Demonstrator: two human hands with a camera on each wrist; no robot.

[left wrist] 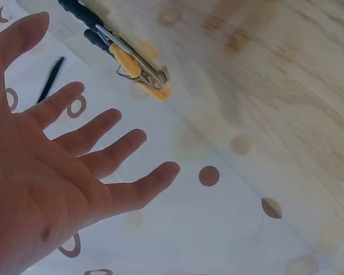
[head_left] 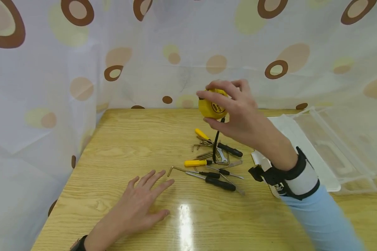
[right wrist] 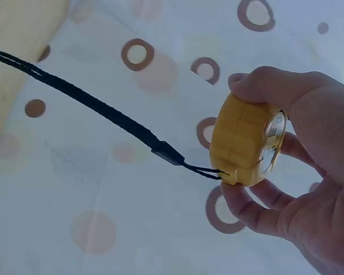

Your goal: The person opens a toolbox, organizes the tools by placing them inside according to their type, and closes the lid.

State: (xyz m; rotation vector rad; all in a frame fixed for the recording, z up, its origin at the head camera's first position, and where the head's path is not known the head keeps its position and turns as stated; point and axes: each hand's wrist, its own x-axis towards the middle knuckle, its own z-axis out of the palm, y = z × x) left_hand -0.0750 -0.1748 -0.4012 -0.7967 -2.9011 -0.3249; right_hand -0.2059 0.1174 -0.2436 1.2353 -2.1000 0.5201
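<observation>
A yellow tape measure (head_left: pixel 211 108) is held up above the table by my right hand (head_left: pixel 238 111), thumb below and fingers over the top. In the right wrist view the tape measure (right wrist: pixel 241 140) shows its side label, and a black wrist strap (right wrist: pixel 103 112) trails from it. My left hand (head_left: pixel 141 202) is low over the table at the left, fingers spread, holding nothing. To its right lies a pile of tools: a black-handled screwdriver (head_left: pixel 220 183), a yellow-handled screwdriver (head_left: pixel 196 163), a small wrench (head_left: pixel 221 155) and several hex keys (head_left: pixel 176 168).
A clear plastic case (head_left: pixel 323 150) with dividers lies at the table's right, partly behind my right forearm. The wooden table (head_left: pixel 128 136) ends at a spotted curtain (head_left: pixel 188 45) at the back and left.
</observation>
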